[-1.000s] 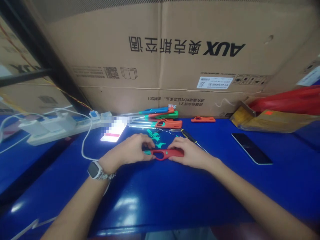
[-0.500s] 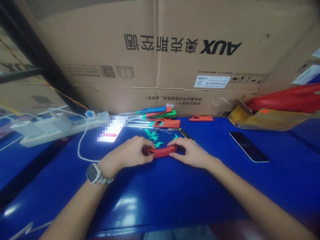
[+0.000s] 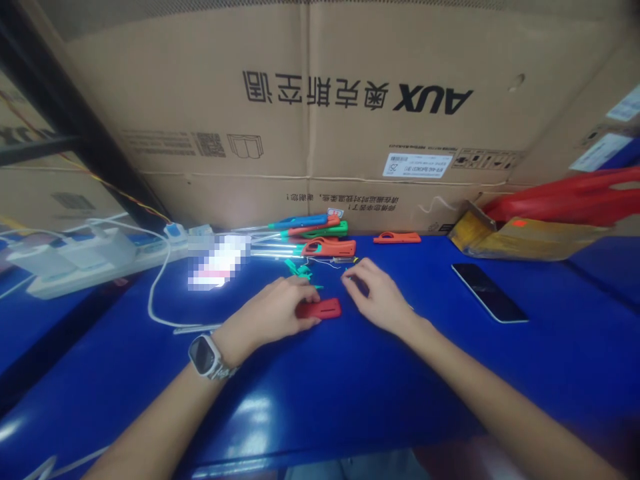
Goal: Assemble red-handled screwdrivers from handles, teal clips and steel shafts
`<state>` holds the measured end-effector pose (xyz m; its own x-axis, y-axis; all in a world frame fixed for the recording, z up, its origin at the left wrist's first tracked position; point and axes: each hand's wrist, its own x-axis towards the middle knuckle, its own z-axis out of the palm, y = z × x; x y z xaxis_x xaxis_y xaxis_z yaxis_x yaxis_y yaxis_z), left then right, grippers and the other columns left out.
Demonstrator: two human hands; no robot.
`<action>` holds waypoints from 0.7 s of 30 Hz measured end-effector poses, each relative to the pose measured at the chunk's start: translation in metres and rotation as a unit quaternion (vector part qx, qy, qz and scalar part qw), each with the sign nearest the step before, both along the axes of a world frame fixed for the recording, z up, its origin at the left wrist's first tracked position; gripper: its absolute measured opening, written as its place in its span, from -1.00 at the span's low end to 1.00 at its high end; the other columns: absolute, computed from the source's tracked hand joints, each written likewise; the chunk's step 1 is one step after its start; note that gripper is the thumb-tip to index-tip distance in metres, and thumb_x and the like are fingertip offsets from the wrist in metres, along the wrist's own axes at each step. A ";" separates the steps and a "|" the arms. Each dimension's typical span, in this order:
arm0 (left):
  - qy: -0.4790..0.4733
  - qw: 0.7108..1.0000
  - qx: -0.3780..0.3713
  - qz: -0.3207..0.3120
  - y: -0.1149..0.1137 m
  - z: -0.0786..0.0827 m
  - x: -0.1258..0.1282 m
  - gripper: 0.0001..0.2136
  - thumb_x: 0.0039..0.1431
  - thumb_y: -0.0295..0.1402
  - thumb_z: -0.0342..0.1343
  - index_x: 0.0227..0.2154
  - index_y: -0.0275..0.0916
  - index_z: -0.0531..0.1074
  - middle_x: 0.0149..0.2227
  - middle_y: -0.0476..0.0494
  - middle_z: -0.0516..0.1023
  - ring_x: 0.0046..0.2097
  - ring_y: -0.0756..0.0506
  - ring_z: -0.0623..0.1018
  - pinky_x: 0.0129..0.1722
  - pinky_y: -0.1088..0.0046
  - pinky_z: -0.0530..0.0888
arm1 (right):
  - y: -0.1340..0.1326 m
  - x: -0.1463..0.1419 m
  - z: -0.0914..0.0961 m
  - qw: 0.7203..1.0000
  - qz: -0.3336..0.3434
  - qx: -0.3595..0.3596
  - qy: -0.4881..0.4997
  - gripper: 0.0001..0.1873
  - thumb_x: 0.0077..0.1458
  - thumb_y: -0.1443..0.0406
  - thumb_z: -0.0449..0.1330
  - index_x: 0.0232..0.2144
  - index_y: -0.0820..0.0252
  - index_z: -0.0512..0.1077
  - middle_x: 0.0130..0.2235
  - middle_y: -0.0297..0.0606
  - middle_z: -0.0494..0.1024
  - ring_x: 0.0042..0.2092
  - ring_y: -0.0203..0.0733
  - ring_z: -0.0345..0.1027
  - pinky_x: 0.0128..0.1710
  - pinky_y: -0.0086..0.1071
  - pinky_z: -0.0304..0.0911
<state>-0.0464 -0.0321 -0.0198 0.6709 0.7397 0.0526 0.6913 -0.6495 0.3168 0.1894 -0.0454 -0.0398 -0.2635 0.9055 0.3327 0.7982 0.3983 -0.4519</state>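
Your left hand [image 3: 280, 310] grasps a smooth, slotted red plastic handle [image 3: 329, 309]; your right hand [image 3: 376, 297] curls nearby, whether gripping I can't tell.

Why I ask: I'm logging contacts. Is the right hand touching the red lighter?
Apart: the head view shows blue table between the right hand and the red lighter.
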 end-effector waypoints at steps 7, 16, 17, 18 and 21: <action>0.002 1.000 0.031 0.004 0.004 -0.002 -0.001 -0.76 0.21 -0.17 0.17 -0.14 -0.15 0.52 -0.09 -0.14 0.53 -0.08 -0.21 0.54 -0.14 0.28 0.44 | 0.022 0.026 0.002 0.971 -0.186 -0.084 -0.125 -0.75 0.16 0.22 0.15 -0.12 0.16 0.42 -0.10 -0.09 0.51 -0.19 0.02 0.48 -0.37 -0.28 0.22; 0.000 0.997 0.072 0.009 0.008 -0.009 0.002 -0.73 0.25 -0.10 0.12 -0.11 -0.12 0.51 -0.07 -0.15 0.52 -0.11 -0.20 0.53 -0.10 0.24 0.43 | 0.034 0.023 0.019 0.962 -0.105 -0.086 0.236 -0.74 0.13 0.08 0.18 -0.29 0.12 0.29 -0.57 -0.40 0.48 -0.56 -0.25 0.36 -0.56 -0.43 0.18; 0.002 0.997 0.075 0.010 0.008 -0.009 0.003 -0.72 0.26 -0.09 0.12 -0.10 -0.13 0.51 -0.06 -0.15 0.52 -0.11 -0.20 0.53 -0.10 0.23 0.42 | 0.035 0.020 0.022 0.944 -0.069 -0.097 0.306 -0.68 0.16 0.02 0.14 -0.24 0.10 0.24 -0.58 -0.44 0.48 -0.62 -0.29 0.31 -0.62 -0.45 0.15; 0.002 0.997 0.079 0.012 0.008 -0.009 0.005 -0.70 0.27 -0.07 0.11 -0.09 -0.13 0.50 -0.05 -0.15 0.52 -0.10 -0.20 0.53 -0.10 0.22 0.42 | 0.037 0.015 0.024 0.925 -0.038 -0.110 0.363 -0.62 0.17 -0.04 0.12 -0.20 0.08 0.18 -0.57 -0.47 0.49 -0.68 -0.30 0.27 -0.69 -0.47 0.11; -0.003 0.996 0.092 0.020 0.008 -0.010 0.008 -0.64 0.29 0.00 0.05 -0.08 -0.15 0.49 -0.04 -0.16 0.51 -0.07 -0.22 0.52 -0.06 0.17 0.41 | 0.043 0.001 0.026 0.895 0.023 -0.083 0.438 -0.52 0.11 -0.06 0.20 -0.14 0.02 0.09 -0.50 -0.50 0.51 -0.68 -0.29 0.31 -0.75 -0.48 0.15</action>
<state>-0.0388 -0.0242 -0.0295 0.6399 0.7437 0.1937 0.7166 -0.6685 0.1993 0.1903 -0.0026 -0.0135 -0.0049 0.9566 0.2914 0.0930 0.2906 -0.9523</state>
